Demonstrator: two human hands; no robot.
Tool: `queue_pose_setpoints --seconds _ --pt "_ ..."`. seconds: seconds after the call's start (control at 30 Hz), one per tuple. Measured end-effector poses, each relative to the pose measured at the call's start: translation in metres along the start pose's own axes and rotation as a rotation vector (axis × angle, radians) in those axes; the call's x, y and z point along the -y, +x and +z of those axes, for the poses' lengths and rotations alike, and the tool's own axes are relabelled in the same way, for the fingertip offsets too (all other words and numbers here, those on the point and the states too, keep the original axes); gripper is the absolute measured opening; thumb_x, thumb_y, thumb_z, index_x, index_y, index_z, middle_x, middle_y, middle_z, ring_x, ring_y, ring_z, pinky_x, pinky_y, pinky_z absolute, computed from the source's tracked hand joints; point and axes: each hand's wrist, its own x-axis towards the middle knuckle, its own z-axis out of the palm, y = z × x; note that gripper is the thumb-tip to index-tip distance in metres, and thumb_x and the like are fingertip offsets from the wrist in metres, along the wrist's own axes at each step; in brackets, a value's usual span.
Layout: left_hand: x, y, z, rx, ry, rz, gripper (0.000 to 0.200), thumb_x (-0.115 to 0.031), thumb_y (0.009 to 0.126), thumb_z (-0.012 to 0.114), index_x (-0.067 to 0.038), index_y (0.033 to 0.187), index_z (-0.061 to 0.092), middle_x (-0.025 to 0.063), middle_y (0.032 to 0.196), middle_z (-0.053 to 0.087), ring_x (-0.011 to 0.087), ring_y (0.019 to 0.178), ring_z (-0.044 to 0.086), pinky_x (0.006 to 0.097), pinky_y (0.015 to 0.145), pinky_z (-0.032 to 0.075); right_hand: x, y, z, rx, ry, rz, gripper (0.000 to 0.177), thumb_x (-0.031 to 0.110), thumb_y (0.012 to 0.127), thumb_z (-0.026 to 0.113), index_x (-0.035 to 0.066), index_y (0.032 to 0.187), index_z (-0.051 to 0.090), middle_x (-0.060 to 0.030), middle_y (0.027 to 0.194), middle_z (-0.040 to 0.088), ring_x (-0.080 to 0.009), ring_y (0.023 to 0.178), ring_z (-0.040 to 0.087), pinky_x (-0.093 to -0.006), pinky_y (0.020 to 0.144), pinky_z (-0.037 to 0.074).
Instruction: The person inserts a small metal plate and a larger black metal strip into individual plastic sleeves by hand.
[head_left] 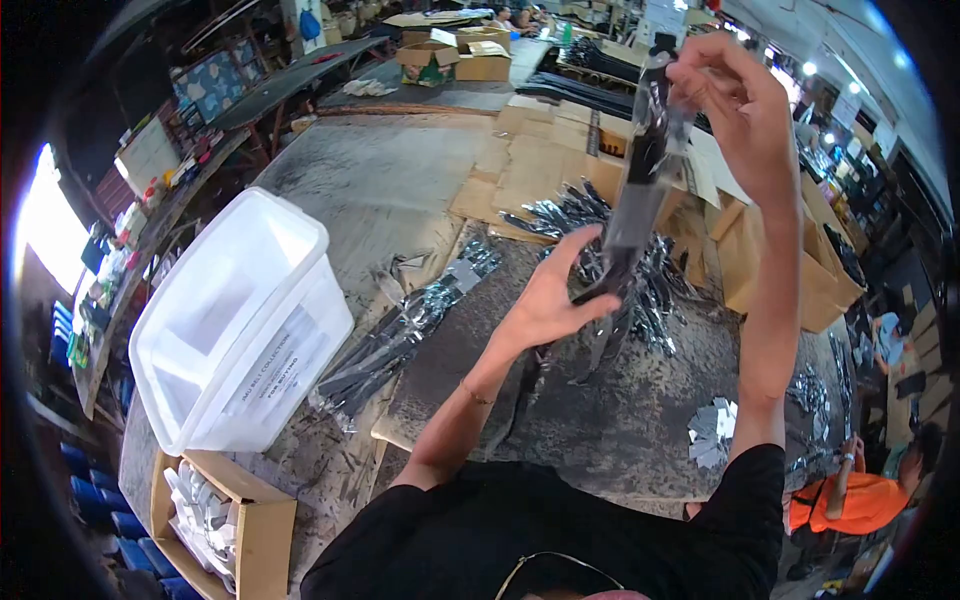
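Right grip (pixel 738 108) pinches the dark strip (pixel 648 150) near its top.

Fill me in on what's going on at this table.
A person in a black top holds up a long black strip in clear, shiny plastic. The right hand pinches it near the top, while the left hand is at its lower end, thumb and finger spread. More shiny, plastic-wrapped black strips lie on the worn dark table, some heaped, others in a long bundle. A white plastic bin stands beside that bundle.
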Motion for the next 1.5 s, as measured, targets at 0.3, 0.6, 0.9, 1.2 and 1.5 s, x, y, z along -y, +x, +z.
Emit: queue_pose_setpoints --seconds 0.3,0.6,0.9,1.2,1.5 --pt "-0.030 0.044 -0.095 0.028 -0.556 -0.195 0.013 -0.005 0.095 0.046 0.005 0.095 0.055 0.0119 0.070 0.062 0.0164 0.054 0.062 0.0275 0.052 0.050 0.014 0.024 0.076 0.581 0.034 -0.190 0.010 0.006 0.078 0.071 -0.002 0.080 0.064 -0.0077 0.079 0.061 -0.0161 0.086 0.061 -0.0287 0.067 0.046" --pt "-0.003 0.022 -0.109 0.237 -0.672 -0.210 0.012 -0.002 0.093 0.050 0.007 0.097 0.056 0.0143 0.075 0.065 0.0210 0.063 0.065 0.0297 0.060 0.053 0.005 0.038 0.094 0.472 -0.195 -0.083 0.010 0.007 0.078 0.070 -0.002 0.080 0.066 -0.0077 0.071 0.065 -0.0166 0.067 0.064 -0.0274 0.066 0.049" --pt "0.060 -0.001 -0.111 0.785 -0.599 0.066 0.045 -0.025 0.085 0.068 0.007 0.114 0.055 0.0182 0.102 0.064 0.0258 0.106 0.059 0.0378 0.091 0.044 -0.023 0.048 0.092 0.160 0.250 0.159 0.010 0.005 0.082 0.067 -0.002 0.088 0.069 -0.0071 0.079 0.068 -0.0118 0.072 0.064 -0.0256 0.070 0.053" --pt "0.107 -0.163 -0.089 0.953 -1.298 -0.582 0.029 -0.004 0.082 0.067 0.003 0.107 0.055 0.0077 0.084 0.065 0.0166 0.078 0.062 0.0297 0.067 0.047 -0.155 0.068 0.066 -0.243 0.198 0.510 0.015 0.015 0.087 0.065 0.004 0.097 0.068 -0.0010 0.087 0.065 -0.0090 0.072 0.060 -0.0222 0.067 0.047" --pt "0.094 -0.261 -0.276 0.342 0.023 -1.287 0.037 -0.030 0.070 0.080 0.002 0.082 0.065 0.0008 0.061 0.053 0.0097 0.060 0.046 0.0310 0.054 0.036 -0.327 -0.076 0.209 0.080 0.497 0.964 0.020 0.014 0.085 0.064 0.001 0.100 0.066 -0.0052 0.090 0.066 -0.0148 0.075 0.063 -0.0287 0.069 0.053"
